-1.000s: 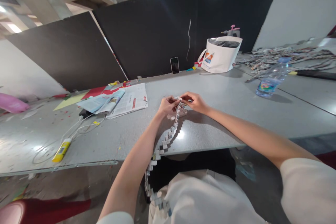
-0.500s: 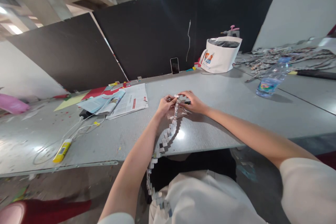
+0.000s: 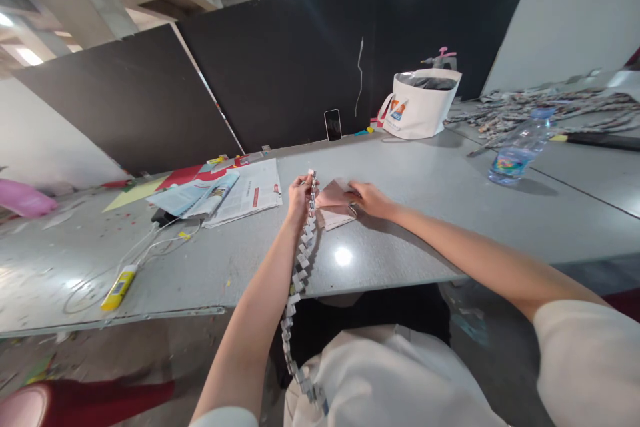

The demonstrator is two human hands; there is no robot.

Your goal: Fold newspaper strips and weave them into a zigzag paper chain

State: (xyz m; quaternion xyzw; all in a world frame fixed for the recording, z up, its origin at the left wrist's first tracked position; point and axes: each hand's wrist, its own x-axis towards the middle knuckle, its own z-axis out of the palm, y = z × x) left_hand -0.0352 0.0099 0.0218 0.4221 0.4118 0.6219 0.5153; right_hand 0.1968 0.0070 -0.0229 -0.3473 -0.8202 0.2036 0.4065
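A long zigzag chain of folded paper (image 3: 303,259) runs from my left hand (image 3: 300,197) down over the table edge to my lap. My left hand is closed around the chain's upper end and holds it up off the table. To the right, a small stack of pinkish and white paper pieces (image 3: 336,195) lies on the table. The fingertips of my right hand (image 3: 373,200) touch the right edge of this paper. A slim dark pen-like object (image 3: 353,209) with a shiny tip sticks out from under those fingers; its exact kind is unclear.
Newspapers (image 3: 255,197) lie to the left, near a yellow glue stick (image 3: 119,288) and white cables. A phone (image 3: 333,125) leans against the black partition. A white bag (image 3: 423,107), a water bottle (image 3: 520,150) and rolled paper strips (image 3: 530,110) stand or lie on the right.
My left hand has moved left with the chain, away from my right hand. The pinkish paper now shows between the hands, and my right hand has come down beside it.
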